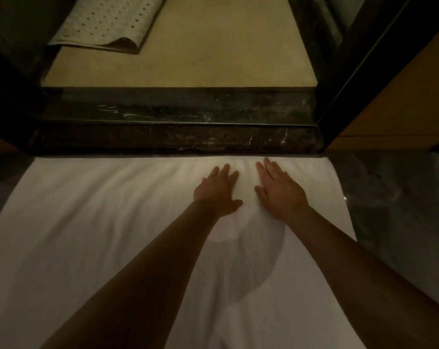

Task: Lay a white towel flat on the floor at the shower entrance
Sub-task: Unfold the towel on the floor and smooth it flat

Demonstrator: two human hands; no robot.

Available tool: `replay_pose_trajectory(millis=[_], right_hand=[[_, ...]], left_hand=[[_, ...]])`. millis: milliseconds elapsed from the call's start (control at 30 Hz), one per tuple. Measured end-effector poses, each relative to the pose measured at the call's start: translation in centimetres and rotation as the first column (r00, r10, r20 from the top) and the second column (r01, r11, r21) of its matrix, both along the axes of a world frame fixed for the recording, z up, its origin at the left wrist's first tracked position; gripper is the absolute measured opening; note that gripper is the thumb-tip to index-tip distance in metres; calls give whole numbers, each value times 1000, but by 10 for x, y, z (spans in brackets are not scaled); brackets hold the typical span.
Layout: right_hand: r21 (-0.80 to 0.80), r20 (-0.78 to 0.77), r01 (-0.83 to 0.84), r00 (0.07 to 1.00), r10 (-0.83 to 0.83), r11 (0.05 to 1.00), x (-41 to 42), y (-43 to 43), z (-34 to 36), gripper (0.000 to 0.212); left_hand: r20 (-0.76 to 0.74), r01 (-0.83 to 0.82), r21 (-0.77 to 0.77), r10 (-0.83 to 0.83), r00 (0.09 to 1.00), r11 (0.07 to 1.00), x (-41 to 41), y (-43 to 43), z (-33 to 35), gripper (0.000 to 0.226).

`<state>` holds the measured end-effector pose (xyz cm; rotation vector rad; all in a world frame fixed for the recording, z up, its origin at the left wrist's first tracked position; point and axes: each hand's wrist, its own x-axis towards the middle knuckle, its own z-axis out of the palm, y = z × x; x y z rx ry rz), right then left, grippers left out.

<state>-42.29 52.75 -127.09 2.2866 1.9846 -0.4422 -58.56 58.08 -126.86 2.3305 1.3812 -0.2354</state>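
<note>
Both hands, left (pixel 219 191) and right (pixel 280 191), press flat with straight fingers on the towel (pixel 100 235), spread against the sill (pixel 178 139) (smoothing, I judge), so next comes sweeping the faint wrinkles outward.

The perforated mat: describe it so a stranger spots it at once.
Start at the dark marble threshold across the shower entrance; beyond it lies the beige shower floor. In that floor's far left corner lies the mat. Unlike the white towel before the threshold, it is dotted with round holes and its near corner curls up.
</note>
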Motion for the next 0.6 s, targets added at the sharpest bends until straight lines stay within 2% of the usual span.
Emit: replay_pose_trajectory(millis=[67,133,200,267,400,600], right_hand=[[-59,-15,36,999,-37,998,-5,4,9,64],[-87,-27,94,995,-97,992,-13,11,24,65],[-27,-21,110,994,-111,994,-21,12,41,66],[50,10,62,998,-63,997,-28,2,57,67],[17,38,10,999,-11,1000,-26,-38,81,69],[-10,47,-10,999,10,1000,-10,-118,104,67]], left_hand=[[-53,-6,-17,5,999,1000,1,2,13,74],[-54,-49,134,57,997,990,3,1,31,64],[36,-105,315,99,994,943,5,-5,48,59],[103,-102,416,64,993,903,2,-17,56,59],[93,-77,350,47,995,934,-13,-47,63,69],[94,11,271,-38,995,962,-20,-114,69,72]])
